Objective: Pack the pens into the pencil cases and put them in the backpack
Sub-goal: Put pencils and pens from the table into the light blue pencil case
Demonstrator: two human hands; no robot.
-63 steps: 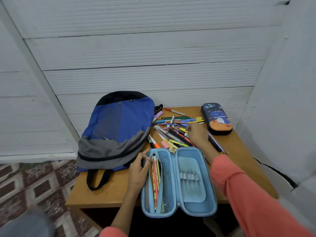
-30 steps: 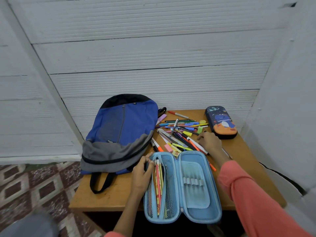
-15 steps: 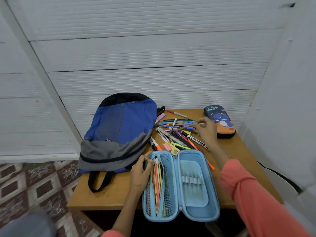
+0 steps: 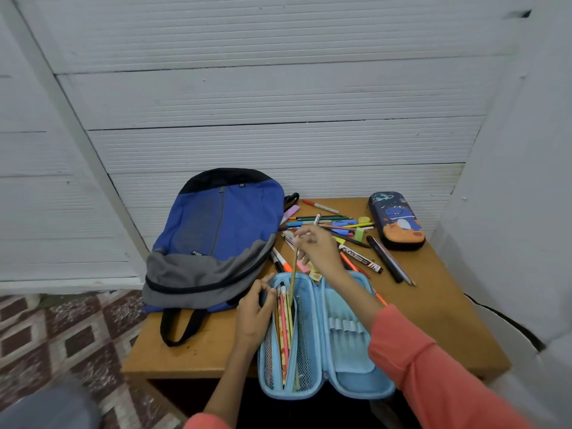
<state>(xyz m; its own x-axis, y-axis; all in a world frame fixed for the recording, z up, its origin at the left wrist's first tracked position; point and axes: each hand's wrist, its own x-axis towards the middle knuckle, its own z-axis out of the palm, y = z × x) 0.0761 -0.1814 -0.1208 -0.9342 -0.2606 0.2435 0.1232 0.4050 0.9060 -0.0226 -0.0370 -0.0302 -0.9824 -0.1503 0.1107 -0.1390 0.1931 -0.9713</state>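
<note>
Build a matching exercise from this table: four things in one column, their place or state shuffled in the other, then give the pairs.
1. backpack
2. light blue pencil case
3. dark printed pencil case
4. tan pencil

A. closed, at the far right corner of the table
B. pinched in the right hand
C. lying flat on the left side
D. open, at the near edge

Pairs: 1-C, 2-D, 3-A, 4-B

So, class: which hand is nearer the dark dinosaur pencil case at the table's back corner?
Right. The right hand, pinching a pencil, is above the loose pens, left of the dinosaur pencil case; the left hand is farther, gripping the pocket edge of the open blue case.
</note>
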